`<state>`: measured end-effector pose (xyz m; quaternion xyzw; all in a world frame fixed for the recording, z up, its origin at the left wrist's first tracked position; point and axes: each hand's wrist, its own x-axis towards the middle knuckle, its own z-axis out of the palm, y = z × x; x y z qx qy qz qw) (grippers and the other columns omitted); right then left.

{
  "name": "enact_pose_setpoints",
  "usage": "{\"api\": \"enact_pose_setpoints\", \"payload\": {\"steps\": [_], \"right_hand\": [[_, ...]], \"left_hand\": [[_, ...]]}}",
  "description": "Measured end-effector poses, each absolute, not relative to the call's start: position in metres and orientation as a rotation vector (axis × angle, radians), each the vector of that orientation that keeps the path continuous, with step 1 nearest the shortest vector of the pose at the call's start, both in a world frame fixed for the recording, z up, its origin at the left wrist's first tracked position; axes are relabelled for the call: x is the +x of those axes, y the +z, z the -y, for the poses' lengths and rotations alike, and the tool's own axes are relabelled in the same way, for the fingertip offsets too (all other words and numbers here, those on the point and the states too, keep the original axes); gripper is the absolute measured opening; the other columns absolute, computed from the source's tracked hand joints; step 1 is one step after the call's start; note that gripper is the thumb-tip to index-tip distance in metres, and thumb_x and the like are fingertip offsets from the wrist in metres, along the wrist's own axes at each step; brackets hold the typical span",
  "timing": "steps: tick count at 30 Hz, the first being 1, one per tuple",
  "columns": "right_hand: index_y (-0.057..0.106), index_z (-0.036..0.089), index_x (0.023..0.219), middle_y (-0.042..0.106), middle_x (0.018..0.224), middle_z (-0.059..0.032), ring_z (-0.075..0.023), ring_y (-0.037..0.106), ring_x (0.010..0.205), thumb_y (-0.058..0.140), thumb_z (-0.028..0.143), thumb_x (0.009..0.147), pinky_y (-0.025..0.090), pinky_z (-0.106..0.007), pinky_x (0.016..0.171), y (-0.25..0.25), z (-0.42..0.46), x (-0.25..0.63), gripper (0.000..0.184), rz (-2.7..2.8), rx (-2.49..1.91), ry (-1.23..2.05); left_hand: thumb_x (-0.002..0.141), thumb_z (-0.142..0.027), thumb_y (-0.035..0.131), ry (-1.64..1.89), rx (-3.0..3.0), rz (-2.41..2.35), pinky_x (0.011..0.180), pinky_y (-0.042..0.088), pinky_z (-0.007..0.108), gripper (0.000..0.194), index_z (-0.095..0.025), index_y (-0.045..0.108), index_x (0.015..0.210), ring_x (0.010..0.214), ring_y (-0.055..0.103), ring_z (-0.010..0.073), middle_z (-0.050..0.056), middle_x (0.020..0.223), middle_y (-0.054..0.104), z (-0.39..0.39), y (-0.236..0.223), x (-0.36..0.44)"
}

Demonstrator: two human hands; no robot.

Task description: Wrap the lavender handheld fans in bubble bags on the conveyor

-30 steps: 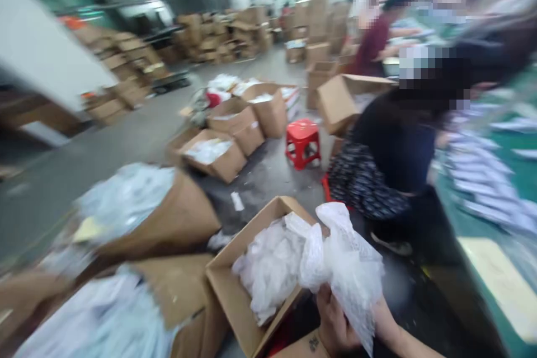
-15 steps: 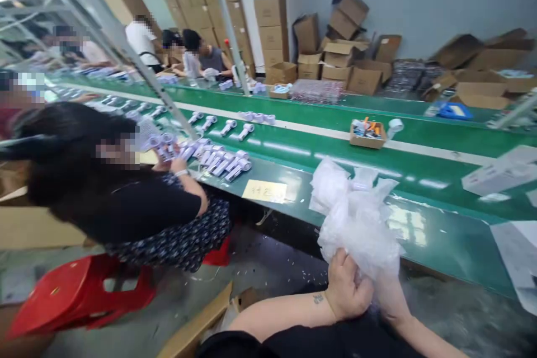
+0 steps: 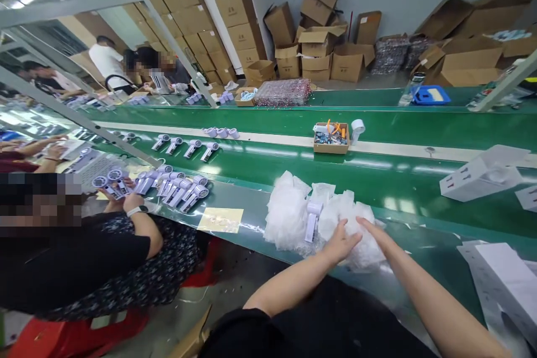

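Note:
In front of me a heap of white translucent plastic bags [image 3: 287,212] sits on the near edge of the green line. My left hand [image 3: 342,243] rests against the right-hand bunch of bags [image 3: 356,224], fingers spread. My right hand [image 3: 372,230] touches the same bunch from its right side, fingers stretched out. Neither hand is closed around anything. Between the two bunches lies a lavender handheld fan [image 3: 311,221], handle towards me. Whether the fan is inside a bag I cannot tell.
A co-worker [image 3: 92,246] at left holds lavender fans beside a pile of fans [image 3: 180,187]. A yellow paper [image 3: 220,220] lies between us. Beyond are a parts box [image 3: 331,147] and more fans [image 3: 193,149] on the belt. White boxes [image 3: 482,173] stand at right.
The bags, earlier bunched up in my hands above the table edge, now lie on the line. My hands have opened and moved forward, and a fan shows between the bags. The view has turned right.

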<state>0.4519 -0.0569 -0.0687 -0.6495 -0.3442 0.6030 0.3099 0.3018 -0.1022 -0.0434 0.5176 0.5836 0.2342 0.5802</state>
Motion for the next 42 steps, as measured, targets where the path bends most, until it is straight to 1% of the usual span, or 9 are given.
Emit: {"api": "enact_pose_setpoints", "payload": {"steps": [7,12,17,21,24,28,34,39,42], "right_hand": [[0.063,0.016,0.112,0.064,0.115,-0.0163,-0.0344,0.054,0.115,0.062,0.060,0.067,0.039,-0.046,0.097,-0.107,0.019,0.475,0.063,1.099,-2.036,1.440],[0.064,0.016,0.109,0.066,0.108,-0.0163,-0.0365,0.057,0.107,0.066,0.064,0.059,0.042,-0.046,0.093,-0.109,0.020,0.505,0.070,1.064,-2.161,1.280],[0.046,0.007,0.129,0.056,0.119,-0.0246,-0.0375,0.052,0.111,0.065,0.059,0.060,0.036,-0.048,0.095,-0.104,0.041,0.536,0.089,0.859,-2.303,0.869],[0.057,0.008,0.112,0.063,0.103,-0.0206,-0.0333,0.056,0.100,0.051,0.056,0.069,0.040,-0.044,0.089,-0.113,0.060,0.534,0.064,0.777,-2.245,0.754],[0.062,0.011,0.094,0.065,0.093,-0.0179,-0.0321,0.056,0.095,0.042,0.057,0.074,0.041,-0.044,0.085,-0.119,0.069,0.530,0.054,0.732,-2.177,0.748],[0.059,0.010,0.099,0.063,0.099,-0.0170,-0.0301,0.055,0.096,0.035,0.059,0.078,0.042,-0.043,0.085,-0.115,0.080,0.544,0.059,0.627,-2.115,0.699],[0.060,0.013,0.097,0.063,0.091,-0.0100,-0.0245,0.057,0.087,0.053,0.052,0.075,0.043,-0.039,0.085,-0.069,0.103,0.557,0.045,0.677,-1.958,0.583],[0.060,0.019,0.099,0.064,0.094,-0.0063,-0.0223,0.059,0.086,0.066,0.049,0.072,0.047,-0.033,0.078,0.004,0.105,0.504,0.041,1.349,-1.340,1.086],[0.059,0.019,0.078,0.060,0.075,-0.0017,-0.0169,0.056,0.072,0.060,0.042,0.081,0.046,-0.028,0.067,0.027,0.107,0.491,0.023,1.419,-1.332,1.129]], "left_hand": [[0.076,-0.038,0.063,-0.008,1.765,-1.419,0.102,0.035,0.039,0.067,-0.023,0.038,0.136,0.118,0.046,0.0272,0.011,0.128,0.045,0.101,-0.054,0.264],[0.081,-0.036,0.059,-0.134,1.803,-1.289,0.098,0.039,0.035,0.045,-0.020,0.052,0.123,0.114,0.051,0.0251,0.009,0.119,0.058,0.087,-0.067,0.268],[0.077,-0.043,0.064,-0.040,1.823,-1.110,0.096,0.041,0.034,0.053,-0.019,0.053,0.123,0.109,0.055,0.0242,0.009,0.120,0.060,0.077,-0.035,0.247],[0.086,-0.038,0.052,0.277,1.900,-1.299,0.091,0.043,0.031,0.029,-0.019,0.063,0.107,0.096,0.059,0.0197,0.006,0.104,0.065,0.056,-0.015,0.221],[0.081,-0.040,0.059,0.477,1.957,-1.650,0.096,0.038,0.035,0.040,-0.016,0.058,0.113,0.109,0.051,0.0242,0.011,0.110,0.058,0.028,-0.018,0.221],[0.068,-0.038,0.072,0.223,1.874,-1.848,0.093,0.037,0.044,0.038,-0.017,0.062,0.099,0.110,0.046,0.0321,0.012,0.106,0.055,-0.002,-0.029,0.239],[0.079,-0.020,0.056,0.552,1.953,-1.632,0.083,0.041,0.031,0.005,-0.019,0.052,0.082,0.090,0.051,0.0186,0.003,0.088,0.054,0.021,0.003,0.250],[0.078,-0.015,0.053,0.437,2.019,-1.200,0.080,0.041,0.031,0.014,-0.021,0.052,0.091,0.085,0.052,0.0177,0.003,0.092,0.054,0.062,0.046,0.293],[0.072,-0.031,0.069,0.478,1.590,-1.054,0.076,0.042,0.031,0.047,-0.022,0.047,0.113,0.083,0.055,0.0168,0.003,0.096,0.056,0.074,0.054,0.311]]}}
